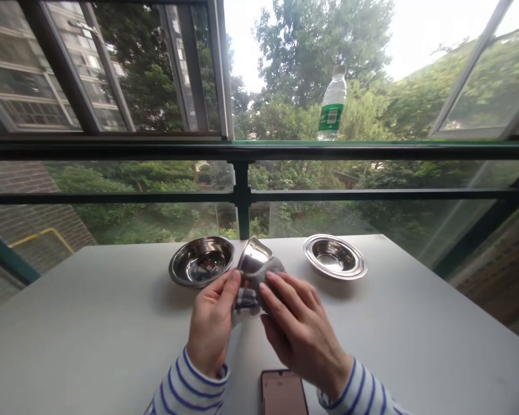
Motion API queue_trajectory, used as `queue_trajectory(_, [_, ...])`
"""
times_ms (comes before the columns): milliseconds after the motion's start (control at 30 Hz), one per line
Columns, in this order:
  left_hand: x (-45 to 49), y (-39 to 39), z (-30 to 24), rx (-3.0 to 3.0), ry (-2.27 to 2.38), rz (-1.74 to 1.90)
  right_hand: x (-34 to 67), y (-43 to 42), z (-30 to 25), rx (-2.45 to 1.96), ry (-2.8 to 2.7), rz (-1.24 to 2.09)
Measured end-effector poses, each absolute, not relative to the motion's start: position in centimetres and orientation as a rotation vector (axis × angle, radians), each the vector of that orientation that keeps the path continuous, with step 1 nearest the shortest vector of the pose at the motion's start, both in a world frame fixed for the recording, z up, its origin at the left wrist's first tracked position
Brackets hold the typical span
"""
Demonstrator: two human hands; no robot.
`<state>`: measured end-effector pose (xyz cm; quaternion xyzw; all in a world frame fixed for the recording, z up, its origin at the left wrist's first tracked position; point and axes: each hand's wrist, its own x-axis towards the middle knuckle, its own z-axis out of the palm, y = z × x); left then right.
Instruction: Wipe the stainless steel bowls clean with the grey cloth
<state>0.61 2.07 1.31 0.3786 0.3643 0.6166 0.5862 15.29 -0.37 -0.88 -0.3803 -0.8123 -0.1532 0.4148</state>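
Observation:
A small shiny metal bowl (253, 256) is tilted on its side above the middle of the table. My left hand (214, 323) pinches its left rim between thumb and fingers. Pressed against the bowl's right side is a grey cloth (268, 274), held under the fingers of my right hand (300, 328). Part of the cloth hangs below the bowl between both hands. A wide metal basin (202, 262) lies just beyond my left hand, with a small red and dark mark at its bottom. Beyond my right hand sits a metal dish with a broad rim (335, 257).
A phone (284, 393) lies at the near edge of the white table (112, 323), below my hands. Behind the table runs a dark green railing (155, 151) with glass panels. On its ledge stands a clear plastic bottle with a green label (332, 109).

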Motion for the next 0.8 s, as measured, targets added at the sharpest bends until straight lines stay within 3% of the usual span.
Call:
queue_trajectory(267, [-0.3,0.9,-0.2,1.062,1.01,1.514,15.2,1.3,-0.9,-0.865,-2.054,-0.348])
queue_trajectory(467, [0.0,2.2,-0.1,0.994,0.983,1.573,14.5,1.7,-1.3,-0.693,-2.164,-0.508])
queue_trajectory(633, [1.0,3.6,1.0,1.01,0.932,1.525,15.2,3.4,0.0,-0.838,-1.979,-0.333])
queue_trajectory(800, [1.9,4.3,1.7,0.924,0.893,1.522,15.4,3.0,-0.7,-0.735,-2.127,-0.471])
